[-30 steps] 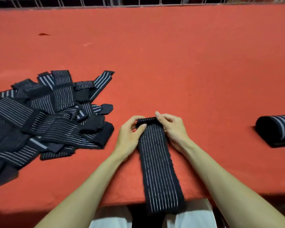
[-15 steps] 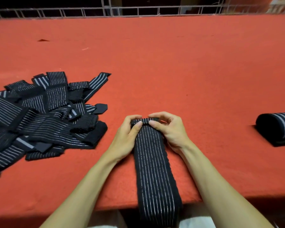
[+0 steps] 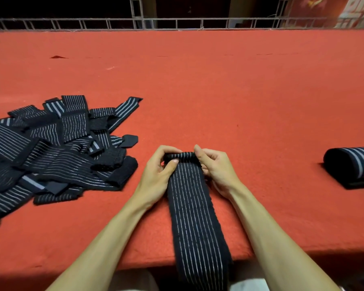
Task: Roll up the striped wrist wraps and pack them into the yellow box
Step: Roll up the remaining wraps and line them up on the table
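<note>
Head view: both hands, left hand (image 3: 158, 173) and right hand (image 3: 215, 167), pinch the rolled end of a striped wrist wrap (image 3: 192, 211).

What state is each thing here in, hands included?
Wrist wrap: far end rolled, rest flat, hanging over the edge of the table.
Left hand: grips the rolled end.
Right hand: pinches the rolled end.
Pile of wraps: unrolled, heaped.
Rolled wrap: rolled up, lying apart.
</note>
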`<state>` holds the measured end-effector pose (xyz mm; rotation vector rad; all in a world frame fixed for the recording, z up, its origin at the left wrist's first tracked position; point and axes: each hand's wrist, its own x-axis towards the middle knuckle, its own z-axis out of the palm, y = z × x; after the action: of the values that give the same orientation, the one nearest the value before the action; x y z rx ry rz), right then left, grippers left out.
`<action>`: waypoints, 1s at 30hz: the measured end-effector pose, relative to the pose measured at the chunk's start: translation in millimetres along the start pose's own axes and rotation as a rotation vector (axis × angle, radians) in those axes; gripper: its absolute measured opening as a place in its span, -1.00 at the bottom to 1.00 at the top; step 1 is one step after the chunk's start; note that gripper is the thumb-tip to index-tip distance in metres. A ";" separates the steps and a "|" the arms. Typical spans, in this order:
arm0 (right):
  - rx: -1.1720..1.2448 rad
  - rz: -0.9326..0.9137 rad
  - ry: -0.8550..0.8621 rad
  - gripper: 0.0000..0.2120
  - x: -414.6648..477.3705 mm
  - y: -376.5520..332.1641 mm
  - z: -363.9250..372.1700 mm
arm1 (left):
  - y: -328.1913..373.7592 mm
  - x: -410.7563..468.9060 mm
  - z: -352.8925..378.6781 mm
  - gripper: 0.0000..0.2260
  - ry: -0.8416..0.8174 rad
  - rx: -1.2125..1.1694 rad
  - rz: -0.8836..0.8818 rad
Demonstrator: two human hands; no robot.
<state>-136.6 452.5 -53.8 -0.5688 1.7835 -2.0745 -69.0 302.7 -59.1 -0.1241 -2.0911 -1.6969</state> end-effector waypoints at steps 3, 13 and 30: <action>0.019 0.001 0.033 -0.78 1.2 -0.4 0.4 | -2.0 0.7 -0.8 -0.77 -0.006 0.032 -0.004; 0.016 -0.068 0.103 -0.88 2.3 2.6 -5.4 | -3.9 0.0 3.3 -0.80 -0.030 -0.032 -0.151; 0.018 0.023 0.056 -0.73 1.7 0.6 -2.1 | -5.0 -0.1 0.1 -0.79 -0.039 0.116 0.032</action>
<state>-139.1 453.4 -54.5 -0.4868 1.7914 -2.1084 -70.7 301.6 -63.7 -0.1549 -2.1984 -1.5623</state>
